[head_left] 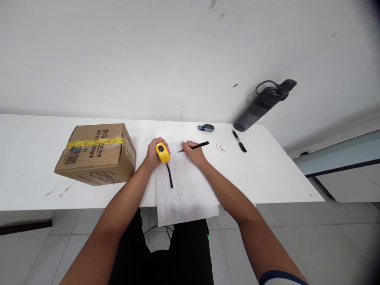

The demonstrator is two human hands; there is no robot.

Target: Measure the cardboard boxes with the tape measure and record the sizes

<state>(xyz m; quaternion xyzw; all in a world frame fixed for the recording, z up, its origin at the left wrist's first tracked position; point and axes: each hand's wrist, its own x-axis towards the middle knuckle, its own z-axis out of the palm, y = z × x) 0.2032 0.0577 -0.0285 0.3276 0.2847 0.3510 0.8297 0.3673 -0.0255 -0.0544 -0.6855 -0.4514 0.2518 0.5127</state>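
Note:
My left hand [153,154] is closed around a yellow tape measure [163,152], whose black wrist strap [169,175] dangles over the paper. In my right hand [194,152] is a black pen [200,145], its tip pointing left at the upper part of the sheet. Beneath both hands lies a large white sheet of paper [198,190], densely covered with small marks on its left side. The sheet's lower end hangs past the table's front edge, over my lap.
On the white table [246,182], a taped cardboard box [97,154] stands left of my arm. Toward the right are a small blue toy car [206,127], a white ring-shaped item [220,147], a black marker [239,141] and a dark water bottle [261,105] near the wall.

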